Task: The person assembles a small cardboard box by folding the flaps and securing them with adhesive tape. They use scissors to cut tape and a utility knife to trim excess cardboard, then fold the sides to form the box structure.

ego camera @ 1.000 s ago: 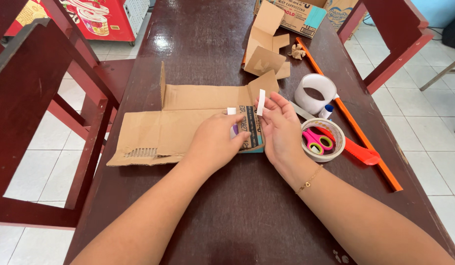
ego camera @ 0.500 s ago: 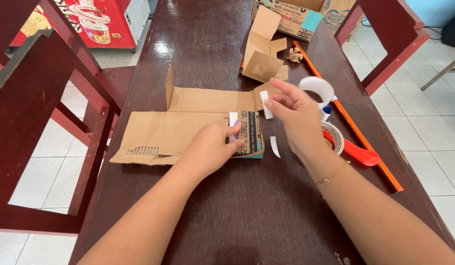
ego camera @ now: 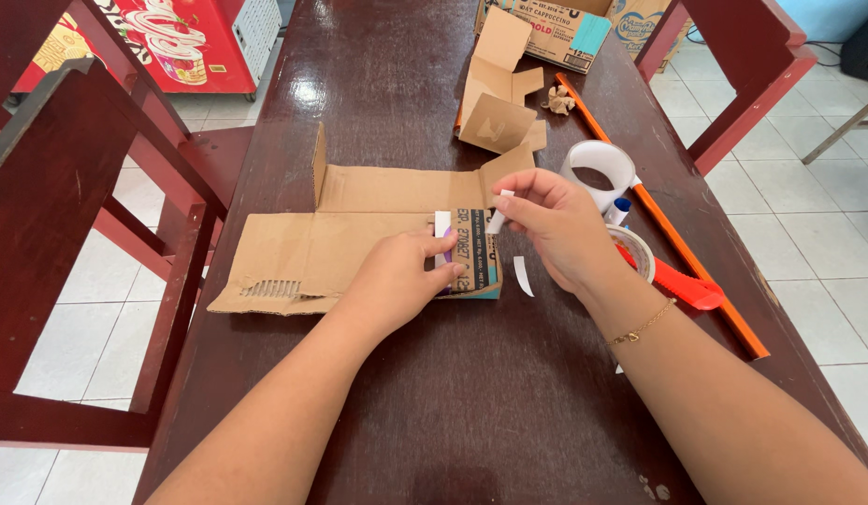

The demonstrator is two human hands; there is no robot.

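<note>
Fingertips of right hand pinched on small white paper strip, left hand fingers closed around purple-and-white glue stick, pressing flattened brown cardboard sheet, dark wooden table.

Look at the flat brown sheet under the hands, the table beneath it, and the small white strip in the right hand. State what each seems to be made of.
Flat brown sheet: corrugated cardboard, matte; torn fluting shows near its lower left edge.
Table: probably varnished dark wood; glossy, with grain and reflections.
White strip, pinched by the right hand: thin, likely paper or tape backing.
</note>
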